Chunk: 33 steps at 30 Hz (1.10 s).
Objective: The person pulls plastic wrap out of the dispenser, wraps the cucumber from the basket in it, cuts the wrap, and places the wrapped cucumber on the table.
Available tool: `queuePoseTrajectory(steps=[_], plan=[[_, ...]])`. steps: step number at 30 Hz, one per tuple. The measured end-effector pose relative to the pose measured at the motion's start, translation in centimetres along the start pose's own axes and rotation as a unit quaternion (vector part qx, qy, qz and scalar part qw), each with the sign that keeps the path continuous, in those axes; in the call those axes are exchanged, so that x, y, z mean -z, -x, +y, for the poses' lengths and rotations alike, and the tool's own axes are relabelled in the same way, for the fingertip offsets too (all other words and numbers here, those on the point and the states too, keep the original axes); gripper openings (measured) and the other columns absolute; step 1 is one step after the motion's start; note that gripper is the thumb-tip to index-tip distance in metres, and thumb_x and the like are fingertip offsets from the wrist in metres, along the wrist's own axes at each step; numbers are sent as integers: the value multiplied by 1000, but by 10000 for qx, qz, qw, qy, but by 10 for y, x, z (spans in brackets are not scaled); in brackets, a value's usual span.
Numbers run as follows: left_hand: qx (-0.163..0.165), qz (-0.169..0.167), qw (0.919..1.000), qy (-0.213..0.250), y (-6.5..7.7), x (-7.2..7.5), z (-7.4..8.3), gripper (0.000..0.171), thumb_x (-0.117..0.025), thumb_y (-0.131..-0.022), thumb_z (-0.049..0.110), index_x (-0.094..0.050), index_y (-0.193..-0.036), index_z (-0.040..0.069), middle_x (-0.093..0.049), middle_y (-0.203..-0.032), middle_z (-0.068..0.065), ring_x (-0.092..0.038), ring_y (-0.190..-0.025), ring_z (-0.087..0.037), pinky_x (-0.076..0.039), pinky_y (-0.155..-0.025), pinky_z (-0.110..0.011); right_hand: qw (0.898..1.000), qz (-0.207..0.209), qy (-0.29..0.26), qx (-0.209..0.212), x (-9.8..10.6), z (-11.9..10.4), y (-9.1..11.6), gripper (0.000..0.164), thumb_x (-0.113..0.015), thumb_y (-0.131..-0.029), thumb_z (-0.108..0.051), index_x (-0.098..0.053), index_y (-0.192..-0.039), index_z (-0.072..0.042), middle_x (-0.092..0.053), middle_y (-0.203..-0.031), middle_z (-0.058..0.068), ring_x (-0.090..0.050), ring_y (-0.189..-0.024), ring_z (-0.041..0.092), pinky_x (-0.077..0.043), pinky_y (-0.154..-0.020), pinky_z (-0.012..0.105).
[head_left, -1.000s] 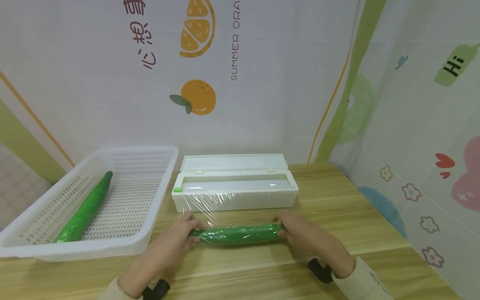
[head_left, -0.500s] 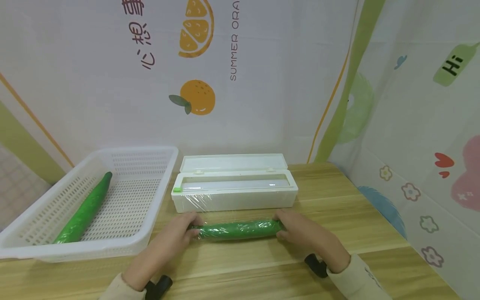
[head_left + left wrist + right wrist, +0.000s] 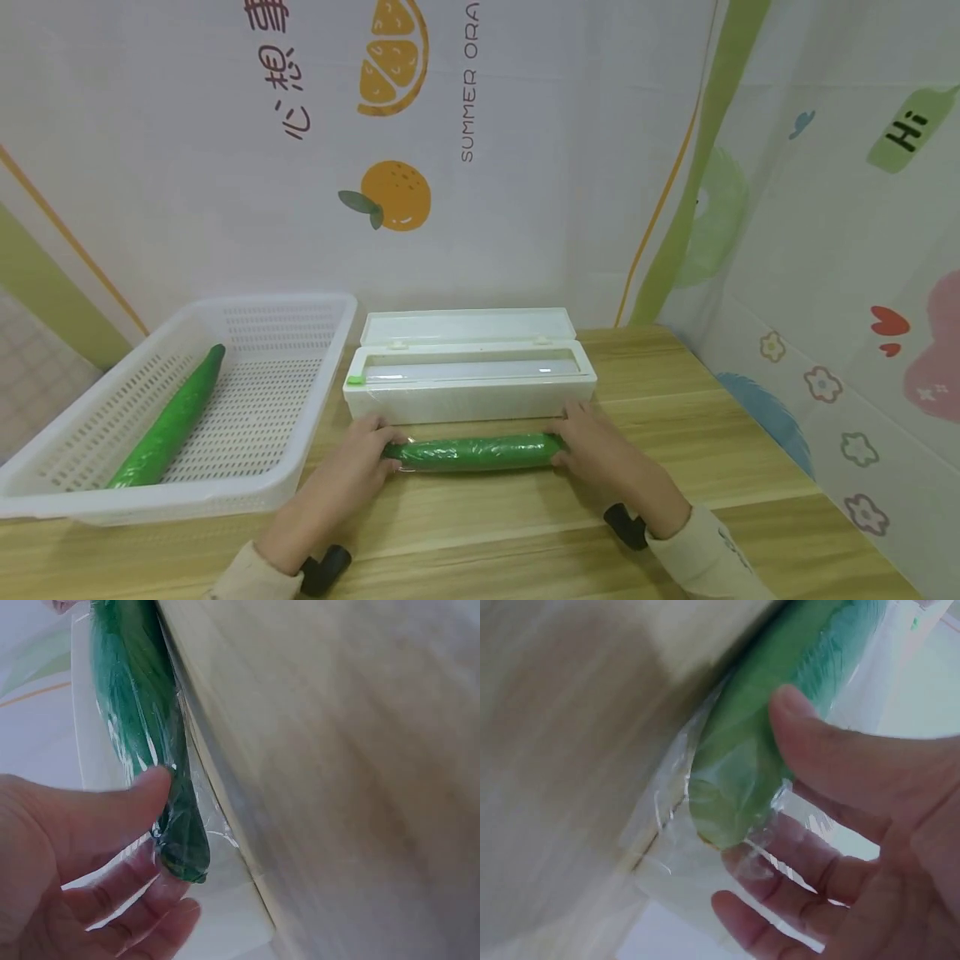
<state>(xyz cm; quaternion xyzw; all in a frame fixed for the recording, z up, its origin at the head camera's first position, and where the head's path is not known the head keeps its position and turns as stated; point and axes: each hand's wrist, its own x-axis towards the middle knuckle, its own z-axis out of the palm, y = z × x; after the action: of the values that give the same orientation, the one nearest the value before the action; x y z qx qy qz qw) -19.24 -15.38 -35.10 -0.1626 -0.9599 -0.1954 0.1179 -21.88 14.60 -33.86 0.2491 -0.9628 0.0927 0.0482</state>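
Observation:
A green cucumber [image 3: 476, 452] wrapped in shiny cling film lies crosswise just in front of a white cling film dispenser [image 3: 472, 402]. My left hand [image 3: 362, 454] holds the cucumber's left end; in the left wrist view the thumb [image 3: 146, 799] lies along the film-covered tip, with the fingers on its other side. At the opposite end my right hand [image 3: 592, 442] holds it between thumb [image 3: 799, 720] and fingers. Loose clear film [image 3: 656, 817] sticks out past that end in the right wrist view. The dispenser's lid [image 3: 468, 326] stands raised, and a film roll [image 3: 465, 369] shows inside.
To the left stands a white perforated basket [image 3: 311, 417] with another cucumber [image 3: 168, 425] lying in it. Wooden tabletop [image 3: 480, 542] extends in front and to the right. A printed cloth [image 3: 525, 208] hangs behind.
Both hands have moved the cucumber away from me, closer to the dispenser. The stretched film between cucumber and dispenser has shortened and shows fewer creases.

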Motion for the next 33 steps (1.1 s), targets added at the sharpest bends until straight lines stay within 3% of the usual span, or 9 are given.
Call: queuePoseTrajectory(steps=[6,12,18,23,28,33], plan=[[-16,72,9999,-104,-3,0,-2,24,-72,-76,4,-65,-99,5,-59,-96,-4,-56,-93,-20,-50,-82,-37,9992,368,-30,178,-2,2,-1,29,-73,-78,-12,-58,-101,0,-57,-93,8,-53,-92,24,-44,-86,42],[118,138,9997,-131,-5,-1,-2,19,-67,-79,-2,-64,-97,3,-62,-98,-9,-60,-96,-25,-52,-83,-39,9982,533,-22,258,-3,3,-4,19,-70,-80,-10,-60,-94,-1,-60,-90,9,-57,-88,24,-48,-81,40],[198,108,9995,-207,-5,0,-1,23,-62,-82,-4,-66,-105,-2,-55,-96,-7,-57,-81,-17,-52,-68,-29,9981,554,-90,260,-3,3,-7,15,-66,-84,-7,-61,-95,2,-55,-91,9,-54,-83,20,-49,-72,35],[222,75,9995,-209,-5,3,2,25,-59,-83,-4,-64,-108,-3,-56,-94,-8,-58,-81,-18,-53,-70,-31,9991,319,-277,83,1,3,-7,16,-64,-85,-5,-62,-99,4,-50,-89,6,-49,-79,15,-47,-67,31],[257,109,9995,-173,-4,5,3,23,-58,-85,-3,-62,-107,-2,-59,-99,-12,-60,-91,-24,-54,-79,-37,9990,-50,-429,-109,7,2,-6,25,-65,-86,-7,-61,-108,4,-53,-97,8,-53,-89,19,-49,-77,36],[250,177,9995,-126,-3,7,6,22,-57,-87,-1,-62,-108,-2,-59,-101,-13,-59,-95,-27,-53,-83,-39,9989,-372,-101,-248,16,-6,-5,33,-66,-86,-15,-58,-111,5,-56,-100,11,-53,-96,25,-46,-86,42]])
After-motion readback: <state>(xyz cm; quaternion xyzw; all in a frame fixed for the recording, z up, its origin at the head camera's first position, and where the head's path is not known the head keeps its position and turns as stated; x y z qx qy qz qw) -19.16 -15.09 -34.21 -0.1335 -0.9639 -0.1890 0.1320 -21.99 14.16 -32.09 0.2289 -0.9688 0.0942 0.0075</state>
